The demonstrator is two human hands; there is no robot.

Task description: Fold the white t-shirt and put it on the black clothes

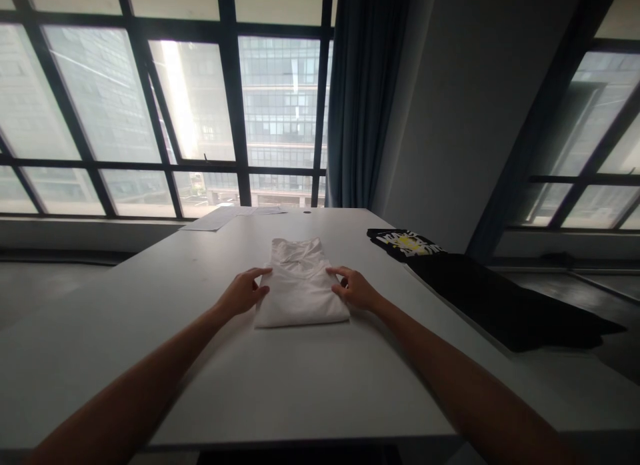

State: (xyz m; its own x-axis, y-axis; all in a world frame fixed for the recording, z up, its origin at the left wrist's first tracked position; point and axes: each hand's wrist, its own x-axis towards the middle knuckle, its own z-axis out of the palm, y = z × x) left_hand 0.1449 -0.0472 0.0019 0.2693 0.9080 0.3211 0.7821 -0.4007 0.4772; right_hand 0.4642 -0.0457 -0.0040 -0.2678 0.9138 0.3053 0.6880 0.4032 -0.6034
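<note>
A white T-shirt (303, 301) lies folded into a compact rectangle on the white table, its collar end pointing away from me. My left hand (244, 291) touches the shirt's left edge, with index finger and thumb stretched out and apart on the cloth. At the opposite edge, my right hand (356, 289) rests in the same way, thumb and index finger spread. The other fingers of both hands are partly hidden behind the index fingers and thumbs.
Along the right side of the white table (200, 385) lies a black garment (500, 305) with a white and yellow print. White sheets of paper (213, 219) lie at the far left end. Beyond are windows and a blue curtain (363, 105).
</note>
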